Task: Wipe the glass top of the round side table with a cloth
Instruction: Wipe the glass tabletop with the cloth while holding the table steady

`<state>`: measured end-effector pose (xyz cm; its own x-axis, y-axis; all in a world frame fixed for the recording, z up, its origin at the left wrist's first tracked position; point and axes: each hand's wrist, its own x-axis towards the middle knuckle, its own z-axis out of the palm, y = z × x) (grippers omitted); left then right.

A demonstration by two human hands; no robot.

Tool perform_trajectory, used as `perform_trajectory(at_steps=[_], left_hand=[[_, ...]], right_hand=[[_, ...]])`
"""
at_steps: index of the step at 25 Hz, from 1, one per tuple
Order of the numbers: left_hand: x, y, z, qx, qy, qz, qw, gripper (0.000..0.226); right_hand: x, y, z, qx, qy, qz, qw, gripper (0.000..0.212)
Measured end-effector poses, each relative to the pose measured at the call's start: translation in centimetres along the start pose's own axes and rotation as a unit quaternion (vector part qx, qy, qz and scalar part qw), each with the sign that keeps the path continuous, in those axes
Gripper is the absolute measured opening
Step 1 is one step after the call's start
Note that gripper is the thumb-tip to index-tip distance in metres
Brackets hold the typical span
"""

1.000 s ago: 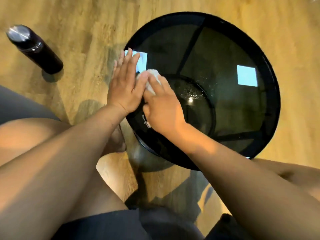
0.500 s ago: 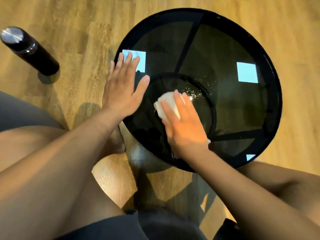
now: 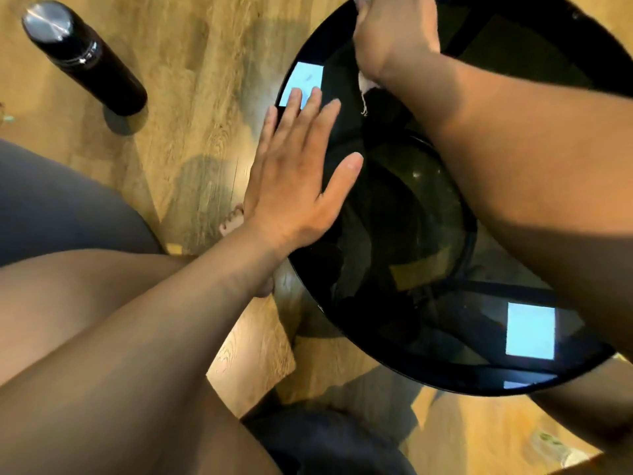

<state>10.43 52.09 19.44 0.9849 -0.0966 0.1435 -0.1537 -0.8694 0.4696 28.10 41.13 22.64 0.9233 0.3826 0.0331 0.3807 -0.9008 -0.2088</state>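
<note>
Where its round, dark glass top fills the right of my view, the table (image 3: 445,354) mirrors pale squares of light and shows its black frame underneath. The cloth (image 3: 365,86) lies on the far side of the glass, almost all hidden under my right hand (image 3: 394,36); only a white corner with a loose thread peeks out by the wrist. That hand's fingers run off the top edge, so I cannot tell whether they curl round the cloth. My left hand (image 3: 294,186) lies flat on the glass at the left rim, fingers straight, holding nothing.
</note>
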Motion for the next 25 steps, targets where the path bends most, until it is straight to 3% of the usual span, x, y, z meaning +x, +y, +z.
perform_trajectory(at_steps=[2, 3, 7, 10, 13, 15, 21, 25], left_hand=[[0.2, 0.1, -0.1, -0.017, 0.002, -0.01, 1.0, 0.066], [0.3, 0.1, -0.2, -0.027, 0.002, -0.017, 0.999, 0.067], [0.2, 0.5, -0.5, -0.04, 0.0, -0.035, 0.999, 0.072], [0.2, 0.6, -0.6, -0.033, -0.005, -0.042, 0.999, 0.076], [0.1, 0.4, -0.4, -0.024, -0.007, -0.036, 0.999, 0.075], [0.1, 0.4, -0.3, -0.026, -0.006, -0.03, 0.999, 0.073], [-0.2, 0.4, -0.3, -0.054, 0.012, -0.023, 0.998, 0.07], [-0.1, 0.1, 0.1, -0.049, 0.018, -0.008, 0.999, 0.068]], right_hand=[[-0.3, 1.1, 0.2, 0.058, 0.033, 0.118, 0.991, 0.037], [-1.2, 1.1, 0.6, 0.046, 0.05, 0.138, 0.988, 0.037], [-11.5, -1.0, -0.1, 0.034, 0.053, 0.045, 0.997, 0.045], [-25.3, -0.9, -0.8, 0.032, 0.054, -0.062, 0.996, 0.044], [-36.8, 1.8, -2.3, 0.017, 0.017, -0.06, 0.998, 0.046], [-39.3, 3.0, -2.9, 0.017, 0.0, -0.042, 0.999, 0.043], [-27.9, -1.9, 0.4, -0.017, 0.113, -0.105, 0.988, 0.031], [-16.7, -2.9, 1.9, 0.058, 0.107, -0.006, 0.993, 0.032]])
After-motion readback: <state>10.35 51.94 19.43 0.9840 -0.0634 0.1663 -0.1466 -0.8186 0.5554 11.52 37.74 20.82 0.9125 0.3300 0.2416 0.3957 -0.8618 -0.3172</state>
